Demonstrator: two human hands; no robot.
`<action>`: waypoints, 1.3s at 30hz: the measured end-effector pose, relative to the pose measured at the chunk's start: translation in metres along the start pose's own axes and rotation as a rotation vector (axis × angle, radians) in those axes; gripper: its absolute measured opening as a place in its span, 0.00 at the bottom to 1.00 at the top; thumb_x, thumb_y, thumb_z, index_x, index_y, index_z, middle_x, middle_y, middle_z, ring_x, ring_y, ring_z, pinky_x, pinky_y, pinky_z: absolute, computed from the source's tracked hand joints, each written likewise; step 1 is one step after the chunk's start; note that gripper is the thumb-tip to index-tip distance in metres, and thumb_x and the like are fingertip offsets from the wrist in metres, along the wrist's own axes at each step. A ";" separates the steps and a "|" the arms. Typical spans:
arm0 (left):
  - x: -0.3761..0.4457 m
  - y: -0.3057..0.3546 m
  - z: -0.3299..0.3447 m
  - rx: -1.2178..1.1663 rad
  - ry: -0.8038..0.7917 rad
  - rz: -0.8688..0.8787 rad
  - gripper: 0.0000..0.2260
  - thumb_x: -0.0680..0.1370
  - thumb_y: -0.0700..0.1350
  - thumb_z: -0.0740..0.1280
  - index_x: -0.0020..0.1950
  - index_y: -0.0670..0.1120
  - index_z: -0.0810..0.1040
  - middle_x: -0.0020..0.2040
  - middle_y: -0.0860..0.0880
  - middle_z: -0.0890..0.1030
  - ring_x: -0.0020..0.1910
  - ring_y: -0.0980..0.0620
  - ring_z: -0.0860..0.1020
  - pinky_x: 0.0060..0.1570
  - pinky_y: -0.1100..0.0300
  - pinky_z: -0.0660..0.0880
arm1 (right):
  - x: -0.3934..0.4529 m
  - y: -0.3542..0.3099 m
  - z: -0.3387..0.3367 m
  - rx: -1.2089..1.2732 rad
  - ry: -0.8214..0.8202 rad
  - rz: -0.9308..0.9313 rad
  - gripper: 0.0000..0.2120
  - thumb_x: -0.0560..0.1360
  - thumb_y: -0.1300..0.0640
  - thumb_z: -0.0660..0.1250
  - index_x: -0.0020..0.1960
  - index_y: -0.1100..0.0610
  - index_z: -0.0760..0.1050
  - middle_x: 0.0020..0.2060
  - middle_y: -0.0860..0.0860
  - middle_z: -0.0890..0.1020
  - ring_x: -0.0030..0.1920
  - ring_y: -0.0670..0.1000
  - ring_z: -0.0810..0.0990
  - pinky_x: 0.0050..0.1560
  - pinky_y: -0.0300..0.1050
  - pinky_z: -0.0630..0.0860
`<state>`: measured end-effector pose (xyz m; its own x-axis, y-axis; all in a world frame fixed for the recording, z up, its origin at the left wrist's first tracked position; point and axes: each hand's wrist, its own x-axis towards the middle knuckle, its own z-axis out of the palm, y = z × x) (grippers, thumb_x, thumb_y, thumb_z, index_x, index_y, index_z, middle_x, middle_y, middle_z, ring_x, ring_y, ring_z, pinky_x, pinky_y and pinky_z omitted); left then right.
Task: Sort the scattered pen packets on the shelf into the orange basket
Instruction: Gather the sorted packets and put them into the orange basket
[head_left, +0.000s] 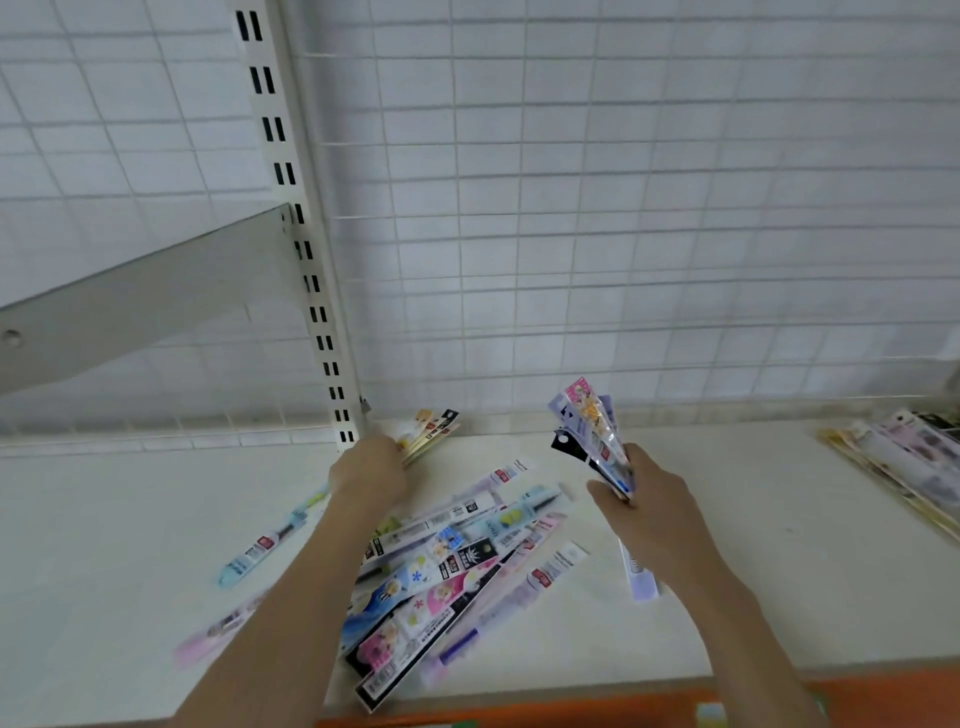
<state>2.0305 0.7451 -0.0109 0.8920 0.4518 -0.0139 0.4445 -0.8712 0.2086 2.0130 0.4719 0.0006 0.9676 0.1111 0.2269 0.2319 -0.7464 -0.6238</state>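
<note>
- Head view: left hand (370, 470) grips a few packets (434, 428) by the upright (311, 291).
- Right hand (641, 499) clutches a bunch (592, 431), right of the pile (452, 561).
- Pile lies on the shelf (130, 519).

Head cam, close, looks fwd and down at shelf (727, 519).

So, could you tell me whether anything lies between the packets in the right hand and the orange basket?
Nothing visible does. The right hand holds its bunch of packets above the shelf; the orange basket sits at the near edge, open shelf between.
</note>
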 end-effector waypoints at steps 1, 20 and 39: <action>-0.001 0.002 0.000 0.034 0.016 0.004 0.08 0.76 0.37 0.58 0.52 0.42 0.75 0.46 0.45 0.78 0.41 0.47 0.74 0.41 0.57 0.72 | 0.001 0.001 0.000 0.004 -0.004 0.004 0.06 0.75 0.53 0.64 0.47 0.53 0.68 0.31 0.48 0.75 0.35 0.55 0.77 0.34 0.44 0.70; -0.022 -0.085 -0.039 -0.238 0.164 -0.101 0.18 0.76 0.59 0.62 0.40 0.44 0.66 0.37 0.45 0.74 0.34 0.47 0.71 0.36 0.57 0.66 | 0.009 -0.015 0.022 -0.068 -0.107 -0.061 0.07 0.76 0.52 0.63 0.51 0.54 0.70 0.33 0.47 0.75 0.36 0.53 0.76 0.35 0.45 0.71; -0.036 -0.074 -0.021 -0.111 0.082 -0.139 0.07 0.75 0.42 0.61 0.37 0.46 0.71 0.31 0.49 0.71 0.35 0.46 0.73 0.34 0.60 0.68 | 0.000 -0.017 0.020 -0.096 -0.106 0.022 0.07 0.76 0.52 0.64 0.50 0.54 0.70 0.39 0.51 0.79 0.41 0.56 0.77 0.41 0.47 0.74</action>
<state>1.9639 0.7979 -0.0051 0.8113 0.5840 0.0286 0.5468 -0.7751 0.3165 2.0110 0.4978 -0.0039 0.9787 0.1588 0.1302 0.2046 -0.8082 -0.5523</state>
